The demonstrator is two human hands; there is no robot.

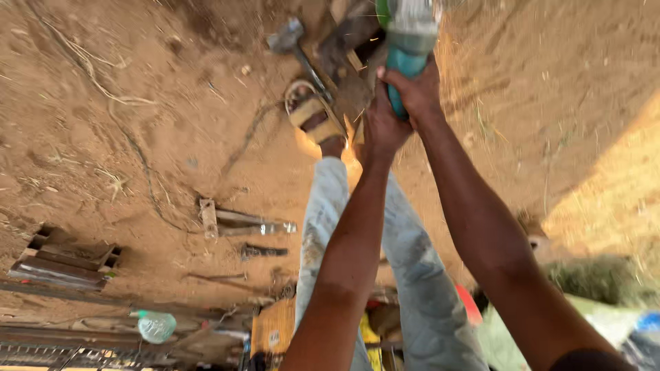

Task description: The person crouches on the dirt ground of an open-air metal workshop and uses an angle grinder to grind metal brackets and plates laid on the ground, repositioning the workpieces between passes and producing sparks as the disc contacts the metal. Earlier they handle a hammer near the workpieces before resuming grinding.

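Outdoor metalwork yard, bare dirt ground (103,137), hammer (292,41), scrap steel sections (65,264), metal grating (69,350), grinder (409,41) throwing sparks

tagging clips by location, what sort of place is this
Probably an outdoor metalworking yard on bare dirt ground. Both hands, left and right, grip a teal angle grinder throwing sparks; a hammer and metal scraps lie about.

I see both my arms reaching from the lower edge up toward the top centre of the frame, nearly straight. My right hand (416,89) is closed in a tight grip at the top; my left hand (381,127) is clenched just below and beside it, touching it.
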